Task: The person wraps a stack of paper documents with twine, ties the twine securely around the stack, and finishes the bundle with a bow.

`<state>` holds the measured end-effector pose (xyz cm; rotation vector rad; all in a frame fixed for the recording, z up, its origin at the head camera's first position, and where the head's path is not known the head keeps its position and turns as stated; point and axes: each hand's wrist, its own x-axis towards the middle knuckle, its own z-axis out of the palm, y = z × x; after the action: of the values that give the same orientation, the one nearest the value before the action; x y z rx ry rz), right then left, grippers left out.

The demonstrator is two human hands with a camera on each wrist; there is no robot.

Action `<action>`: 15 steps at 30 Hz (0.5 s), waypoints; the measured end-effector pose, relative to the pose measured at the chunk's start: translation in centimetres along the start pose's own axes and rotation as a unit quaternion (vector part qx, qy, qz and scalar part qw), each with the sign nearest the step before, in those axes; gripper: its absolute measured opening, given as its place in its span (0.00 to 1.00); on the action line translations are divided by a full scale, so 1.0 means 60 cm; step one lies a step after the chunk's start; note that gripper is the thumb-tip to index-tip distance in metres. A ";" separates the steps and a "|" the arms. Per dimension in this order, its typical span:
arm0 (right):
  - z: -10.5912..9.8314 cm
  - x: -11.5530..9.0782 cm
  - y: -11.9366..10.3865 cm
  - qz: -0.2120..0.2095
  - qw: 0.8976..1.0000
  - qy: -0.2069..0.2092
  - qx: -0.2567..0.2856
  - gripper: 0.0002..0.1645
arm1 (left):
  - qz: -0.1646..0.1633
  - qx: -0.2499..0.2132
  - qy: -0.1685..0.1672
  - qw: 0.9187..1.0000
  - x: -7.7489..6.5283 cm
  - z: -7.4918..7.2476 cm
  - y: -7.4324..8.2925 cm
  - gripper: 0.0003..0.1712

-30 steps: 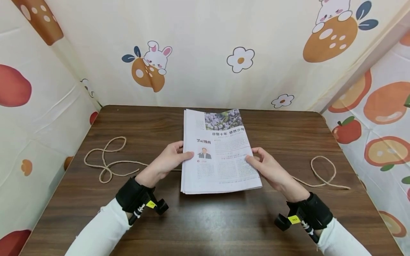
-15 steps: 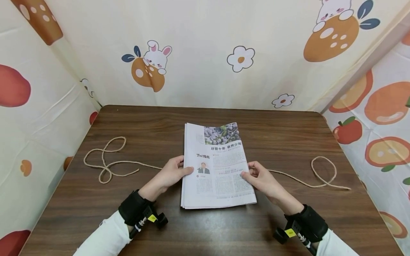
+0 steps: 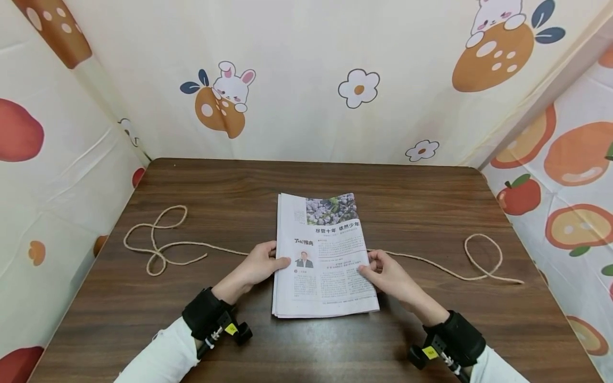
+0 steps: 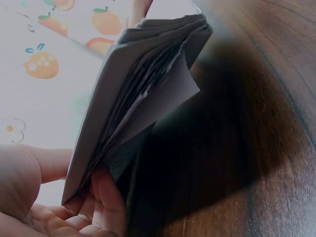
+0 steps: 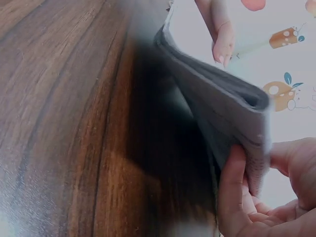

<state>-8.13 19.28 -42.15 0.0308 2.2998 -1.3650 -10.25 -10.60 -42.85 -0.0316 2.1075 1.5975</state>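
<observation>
A folded stack of newspaper (image 3: 318,255) is held above the middle of the table, its printed face up, with a purple flower photo along the top. My left hand (image 3: 258,264) pinches its left edge, thumb on top and fingers beneath; the left wrist view shows the loose sheet edges (image 4: 143,74) fanned there. On the other side my right hand (image 3: 390,273) pinches the right edge the same way, and the folded edge (image 5: 222,89) shows in the right wrist view. A thin beige rope (image 3: 203,244) runs across the table, its middle hidden behind the newspaper.
The rope's left end lies in loose loops (image 3: 155,250), and its right end makes one loop (image 3: 483,255). The brown wooden table (image 3: 306,354) has a back edge against a cream curtain (image 3: 297,106) with printed rabbits and flowers. Fruit-patterned cloth (image 3: 574,213) hangs at the right.
Both hands have brought the newspaper toward the near side of the table, moving less in the last half second. More of the rope shows on either side of it. The rope ends stay put.
</observation>
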 end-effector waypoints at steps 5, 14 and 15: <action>0.001 0.000 0.004 -0.001 0.999 -0.021 0.033 0.26 | -0.007 0.004 0.002 1.000 0.003 -0.002 -0.007 0.19; -0.002 -0.001 0.006 0.008 0.999 -0.023 0.034 0.26 | -0.019 -0.010 -0.003 1.000 -0.001 -0.005 -0.008 0.19; -0.002 -0.002 0.006 0.008 0.999 -0.023 0.032 0.27 | -0.021 -0.013 -0.004 1.000 -0.002 -0.006 -0.008 0.20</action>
<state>-8.00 19.62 -42.35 0.0379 2.2118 -1.4168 -10.15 -11.12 -43.18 -0.0774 2.0664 1.5968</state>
